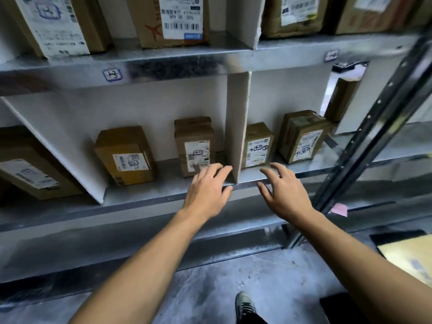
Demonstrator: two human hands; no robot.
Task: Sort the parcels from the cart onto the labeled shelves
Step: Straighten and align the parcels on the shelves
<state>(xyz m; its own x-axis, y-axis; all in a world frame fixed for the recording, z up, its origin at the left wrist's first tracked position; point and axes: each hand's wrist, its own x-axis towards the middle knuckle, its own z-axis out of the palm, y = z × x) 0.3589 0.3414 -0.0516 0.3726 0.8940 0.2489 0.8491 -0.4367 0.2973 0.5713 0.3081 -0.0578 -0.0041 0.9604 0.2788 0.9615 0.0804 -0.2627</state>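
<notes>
- Head view, single frame: camera looked down along two bare forearms at a metal rack.
- left hand [207,192] held nothing; fingers were spread wide and relaxed, palm down, over the front edge of the middle shelf [140,199], just left of the white divider [237,127].
- Its fingertips overlapped the lower corner of the tall parcel [195,146]; contact could not be told.
- The tall parcel stood upright just beside the divider's left face, label facing out.
- right hand [284,191] also held nothing; fingers were splayed and slightly bent, above the same front edge, just right of the divider.
- small parcel [257,146] stood just right of the divider, label outward, behind the right hand's fingertips; no contact was seen.
- taped parcel [301,136] stood further right in that compartment, near the black upright [374,127].
- squat parcel [125,155] sat left of the tall parcel in the same compartment, apart from it and turned at an angle.
- slanted panel [58,146] closed that compartment on its left; a leaning parcel [30,169] lay beyond it at the shelf's left end.
- upper shelf [163,64] carried more labelled parcels; a handwritten tag [112,74] was stuck on its front lip.
- pink slip [339,209] sat near the upright's lower part.
- shoe [244,305] rested on the grey floor below.
- pale carton [409,260] showed at the right edge, blurred.
</notes>
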